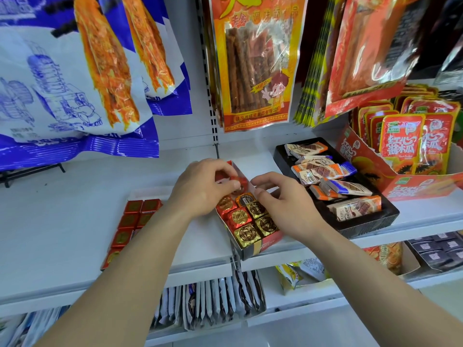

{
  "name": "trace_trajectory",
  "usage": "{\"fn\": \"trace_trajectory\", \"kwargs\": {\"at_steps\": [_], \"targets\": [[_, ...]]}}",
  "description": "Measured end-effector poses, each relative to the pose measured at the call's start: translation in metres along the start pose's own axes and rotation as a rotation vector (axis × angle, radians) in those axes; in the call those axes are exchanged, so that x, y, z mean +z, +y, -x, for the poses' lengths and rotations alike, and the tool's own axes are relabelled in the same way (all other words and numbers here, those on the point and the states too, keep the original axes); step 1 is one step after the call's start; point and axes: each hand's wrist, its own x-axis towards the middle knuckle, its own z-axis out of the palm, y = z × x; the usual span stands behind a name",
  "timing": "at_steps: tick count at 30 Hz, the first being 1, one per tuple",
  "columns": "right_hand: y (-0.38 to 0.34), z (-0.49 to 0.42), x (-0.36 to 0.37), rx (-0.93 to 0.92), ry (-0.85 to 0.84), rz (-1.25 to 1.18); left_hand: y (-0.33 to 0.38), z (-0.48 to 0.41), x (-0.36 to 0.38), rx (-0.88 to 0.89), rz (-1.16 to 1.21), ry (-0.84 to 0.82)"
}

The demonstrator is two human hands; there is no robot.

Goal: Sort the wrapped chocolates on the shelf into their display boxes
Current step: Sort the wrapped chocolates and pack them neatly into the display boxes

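A narrow red and black display box (pixel 260 246) stands at the middle of the white shelf (pixel 62 221), holding gold-wrapped chocolates (pixel 246 235) and red-wrapped ones (pixel 239 217). My left hand (pixel 203 189) hovers over the box's far end and pinches a red-wrapped chocolate (pixel 238 181). My right hand (pixel 283 204) rests curled on the box's right wall, its fingertips beside the gold pieces; whether it holds anything is hidden. A second box with red square chocolates (pixel 131 219) lies to the left, partly under my left forearm.
A black tray (pixel 363 226) of orange and blue wrapped bars sits to the right, with an orange carton of red packets (pixel 411 181) behind it. Snack bags hang above. The lower shelf holds more packets.
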Motion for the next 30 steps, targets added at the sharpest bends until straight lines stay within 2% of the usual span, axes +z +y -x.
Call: {"fn": "trace_trajectory", "kwargs": {"at_steps": [5, 9, 16, 18, 21, 23, 26, 30], "targets": [[-0.005, 0.001, -0.001, -0.025, 0.028, -0.019, 0.002, 0.003, -0.015, 0.039, 0.232, 0.101], [-0.016, 0.002, -0.003, -0.109, 0.059, -0.098, 0.006, 0.008, -0.014, 0.067, 0.278, 0.08], [-0.019, -0.001, -0.007, -0.132, 0.119, -0.159, 0.008, 0.01, -0.013, 0.081, 0.314, 0.071], [-0.017, -0.003, -0.014, -0.106, 0.19, -0.208, 0.006, 0.01, -0.011, 0.082, 0.244, 0.052], [-0.013, -0.005, -0.024, -0.063, 0.242, -0.246, 0.005, 0.012, -0.004, 0.086, -0.065, -0.034], [-0.012, -0.003, -0.025, -0.055, 0.238, -0.244, 0.008, 0.013, -0.001, 0.084, -0.178, -0.098], [-0.013, 0.0, -0.022, -0.066, 0.19, -0.217, 0.018, 0.016, 0.0, 0.041, -0.236, -0.165], [-0.014, 0.001, -0.022, -0.092, 0.128, -0.235, 0.019, 0.014, 0.003, 0.087, -0.237, -0.199]]}}
